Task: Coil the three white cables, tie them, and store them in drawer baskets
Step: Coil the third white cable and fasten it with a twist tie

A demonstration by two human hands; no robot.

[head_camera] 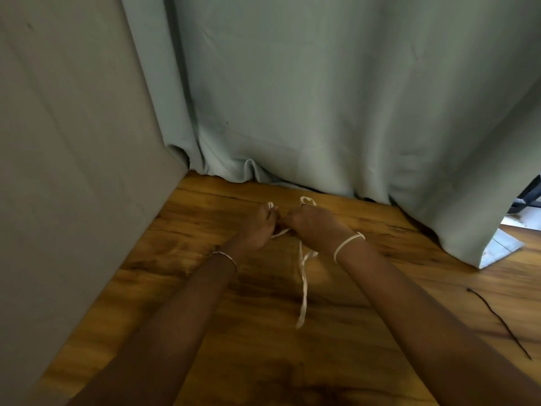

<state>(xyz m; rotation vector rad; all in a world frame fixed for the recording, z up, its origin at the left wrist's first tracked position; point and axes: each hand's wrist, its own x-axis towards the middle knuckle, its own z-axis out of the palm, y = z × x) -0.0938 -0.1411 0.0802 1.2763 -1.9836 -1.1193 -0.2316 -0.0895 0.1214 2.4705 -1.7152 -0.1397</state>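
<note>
Left hand (257, 227): fingers curled, with the fingertips pinching a short white end of the white cable (303, 288). The hand is raised above the floor and sits knuckle to knuckle with the other hand.
Right hand (313, 224): closed into a fist round the same cable. A small loop of it stands out above the knuckles.
White cable, position: held in the air between both hands, over the middle of the wooden floor (366, 332). One short run crosses from hand to hand below the fingers. A longer tail hangs down from that run towards the onlooker's side.
White cable, condition: the hanging tail is blurred, so it cannot be told whether its tip touches the floor. How many turns lie inside the right fist cannot be told either.
Left wrist: carries a thin bracelet (225, 256).
Right wrist: carries a white band (348, 244) wrapped once round it.
Floor, right side: a thin black cord (497, 317) lies loose, well apart from the hands.
Background: a pale green curtain (322, 98) hangs behind the hands, its hem resting on the floor.
Left boundary: a plain grey panel (73, 142) stands beside the curtain.
</note>
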